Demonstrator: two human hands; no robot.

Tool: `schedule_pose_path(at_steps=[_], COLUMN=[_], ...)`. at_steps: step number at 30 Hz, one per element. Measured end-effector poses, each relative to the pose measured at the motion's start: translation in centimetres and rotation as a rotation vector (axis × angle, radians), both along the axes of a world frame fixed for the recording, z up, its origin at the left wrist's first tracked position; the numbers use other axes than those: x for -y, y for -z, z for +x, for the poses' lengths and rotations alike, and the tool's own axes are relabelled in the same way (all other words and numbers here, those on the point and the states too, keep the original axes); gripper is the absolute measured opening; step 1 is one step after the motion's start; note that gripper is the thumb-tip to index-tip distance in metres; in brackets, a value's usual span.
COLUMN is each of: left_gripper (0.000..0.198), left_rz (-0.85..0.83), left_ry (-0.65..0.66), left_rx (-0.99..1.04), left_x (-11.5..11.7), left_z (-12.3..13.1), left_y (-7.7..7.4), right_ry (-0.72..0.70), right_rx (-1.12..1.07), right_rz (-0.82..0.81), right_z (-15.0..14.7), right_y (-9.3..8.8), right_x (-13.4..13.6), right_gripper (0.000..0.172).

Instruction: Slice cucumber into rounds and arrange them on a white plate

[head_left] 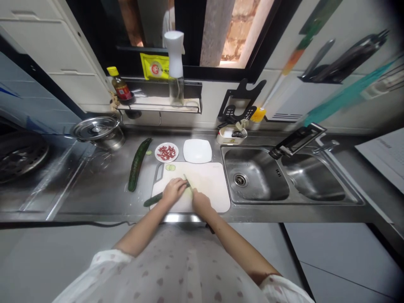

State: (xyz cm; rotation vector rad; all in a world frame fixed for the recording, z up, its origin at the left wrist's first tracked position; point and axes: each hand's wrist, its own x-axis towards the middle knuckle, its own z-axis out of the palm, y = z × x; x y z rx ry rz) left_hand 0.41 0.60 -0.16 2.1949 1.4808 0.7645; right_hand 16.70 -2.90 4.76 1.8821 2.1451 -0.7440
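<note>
My left hand is closed over a cucumber that lies slantwise on the white cutting board, its dark green end sticking out past the board's left edge. In my right hand is a knife, its blade at the cut end of the cucumber, close to my left fingertips. The handle is mostly hidden by my fingers. A few pale cucumber slices lie at the board's upper left. Left of the board rests another, whole cucumber, with a small cut piece beside it.
Behind the board stand a white plate of chopped red pieces and a white square dish. A double sink with a black faucet is at right. A lidded steel pot stands at left, below a shelf with bottles.
</note>
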Motion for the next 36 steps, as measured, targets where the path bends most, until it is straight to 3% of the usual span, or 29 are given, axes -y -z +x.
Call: schedule_pose_path(at_steps=[16, 36], left_gripper=[0.023, 0.024], left_rz=[0.007, -0.016], left_ry=[0.019, -0.023], left_rx=[-0.040, -0.052], left_x=[0.1, 0.5], left_z=[-0.2, 0.1], left_y=[-0.4, -1.1], right_ry=[0.033, 0.009], right_rx=[-0.086, 0.004], right_rz=[0.023, -0.055], right_z=[-1.5, 1.2], right_y=[-0.2, -1.4], right_x=[-2.9, 2.1], right_gripper=[0.032, 0.030])
